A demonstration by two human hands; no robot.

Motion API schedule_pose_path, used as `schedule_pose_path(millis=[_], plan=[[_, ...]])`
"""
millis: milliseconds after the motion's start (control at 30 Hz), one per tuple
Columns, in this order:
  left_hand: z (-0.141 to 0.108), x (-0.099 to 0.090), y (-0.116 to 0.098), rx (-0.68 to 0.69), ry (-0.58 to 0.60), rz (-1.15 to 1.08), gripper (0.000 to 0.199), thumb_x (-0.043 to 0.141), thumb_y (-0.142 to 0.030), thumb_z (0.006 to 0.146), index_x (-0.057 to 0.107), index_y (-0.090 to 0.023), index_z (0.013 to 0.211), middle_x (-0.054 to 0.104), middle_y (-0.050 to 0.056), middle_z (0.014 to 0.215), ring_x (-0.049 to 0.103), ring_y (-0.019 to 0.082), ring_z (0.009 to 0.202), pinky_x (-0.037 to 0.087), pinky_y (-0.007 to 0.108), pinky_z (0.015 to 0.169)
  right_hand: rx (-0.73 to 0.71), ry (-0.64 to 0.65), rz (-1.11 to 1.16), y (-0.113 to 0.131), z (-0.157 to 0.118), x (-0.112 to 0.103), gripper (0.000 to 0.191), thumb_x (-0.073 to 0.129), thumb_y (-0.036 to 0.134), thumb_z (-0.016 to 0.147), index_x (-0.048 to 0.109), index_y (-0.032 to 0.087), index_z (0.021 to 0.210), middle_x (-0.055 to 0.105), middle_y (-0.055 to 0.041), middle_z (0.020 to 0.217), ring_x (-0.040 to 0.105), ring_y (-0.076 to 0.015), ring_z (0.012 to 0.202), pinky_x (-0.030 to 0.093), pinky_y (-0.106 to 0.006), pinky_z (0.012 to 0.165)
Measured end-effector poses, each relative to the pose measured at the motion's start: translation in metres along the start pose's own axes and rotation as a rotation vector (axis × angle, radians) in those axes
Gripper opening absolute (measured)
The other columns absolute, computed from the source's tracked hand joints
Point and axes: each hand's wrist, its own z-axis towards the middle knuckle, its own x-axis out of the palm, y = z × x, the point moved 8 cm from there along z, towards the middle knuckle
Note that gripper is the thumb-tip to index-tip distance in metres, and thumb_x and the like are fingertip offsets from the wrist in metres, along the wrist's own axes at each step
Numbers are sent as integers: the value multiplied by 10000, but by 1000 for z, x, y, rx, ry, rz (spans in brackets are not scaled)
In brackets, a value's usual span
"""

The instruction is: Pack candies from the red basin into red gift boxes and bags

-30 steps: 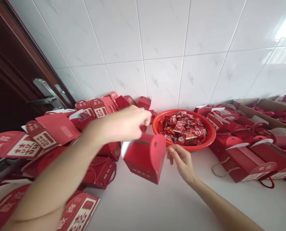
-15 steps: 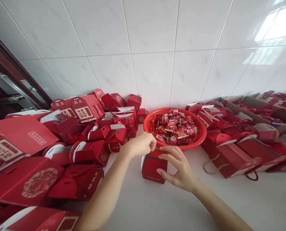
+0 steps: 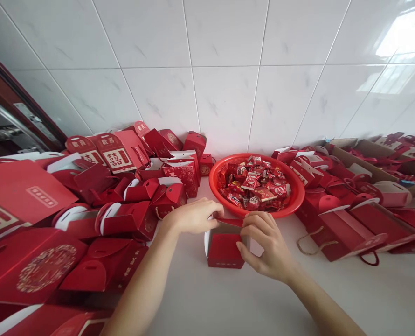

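A small red gift box [image 3: 225, 252] stands on the white surface between my hands, its top flaps raised and part of its inside showing. My left hand [image 3: 197, 215] is at the box's back left, fingers curled and pinching the edge of the raised red flap. On the right side, my right hand [image 3: 263, 240] grips the box's edge, with the thumb at the front and the fingers curled over the top. Just behind the box sits a red plastic basket [image 3: 300, 198] full of wrapped candies [image 3: 254, 184].
Many red gift boxes [image 3: 113, 263] are heaped on the left, some with flaps up. More red boxes [image 3: 354, 224] lie on the right, with a cardboard carton [image 3: 354, 156] behind them. A tiled wall [image 3: 224, 102] closes the back; a door handle [image 3: 4, 121] shows at far left.
The box's top has opened up, its back flap now lifted. My right hand has closed from spread fingers onto the box's right edge. The view has shifted slightly.
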Motion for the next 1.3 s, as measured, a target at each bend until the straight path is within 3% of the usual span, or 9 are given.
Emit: schedule_pose_path(millis=[167,433,533,700,800,900,1033,1133,1300], plan=[[2,-4,14,-91,-29,54,325,437,-341,946,432,-209,650,491,-1,632,465,161,582,269,301,535,4,78,-103,7,-1,4,323,751,413,827,674,190,1048,622,-113,1015,558,-290,993,496,-468,845],[1,-4,24,-138,-25,-14,142,466,-296,931,590,-227,929,664,19,835,602,202,758,362,287,618,-135,113,-1,19,-2,7,81,658,179,911,589,218,930,655,-67,1032,587,-249,1109,460,-489,1017],[1,-12,21,-72,-135,-70,37,530,-228,867,541,-223,903,668,9,880,602,187,777,389,275,652,-234,101,-59,28,-5,10,185,554,52,929,558,214,838,667,-32,943,612,-201,1070,429,-471,1061],[-2,-25,1,149,-296,-152,118,536,-98,764,491,-204,741,617,-13,817,557,154,759,404,256,674,-289,119,-122,37,-7,16,269,476,-5,925,545,209,778,690,-16,908,626,-148,966,402,-461,1106],[-2,-21,-9,218,-254,-142,224,465,-34,768,598,-189,677,675,4,897,590,147,782,426,256,709,-287,113,-130,37,-7,16,273,473,3,931,563,210,778,686,-20,888,619,-148,933,415,-467,1098],[-2,-14,-8,151,-196,-119,338,478,-90,855,770,-233,946,733,16,1129,650,197,985,453,279,823,-270,105,-110,34,-8,15,258,481,28,931,599,228,817,666,-21,867,610,-165,920,446,-482,1068],[-5,-5,-8,87,-64,-60,422,595,-214,844,720,-258,1245,723,39,1222,653,246,1024,453,295,787,-209,89,-38,28,-8,10,74,605,193,941,625,220,875,642,-45,877,593,-210,932,496,-482,984],[-9,-4,-3,53,19,-21,536,652,-218,770,684,-296,1299,719,33,1150,652,241,972,428,270,715,-198,77,17,26,-7,5,154,623,349,947,650,204,901,627,-70,902,578,-234,918,504,-487,920],[-13,-6,11,31,71,-61,596,743,-264,694,648,-308,1280,693,8,1124,626,230,997,404,228,696,-179,61,99,23,-7,0,217,499,233,1002,694,216,908,652,-74,959,579,-222,920,488,-479,920]])
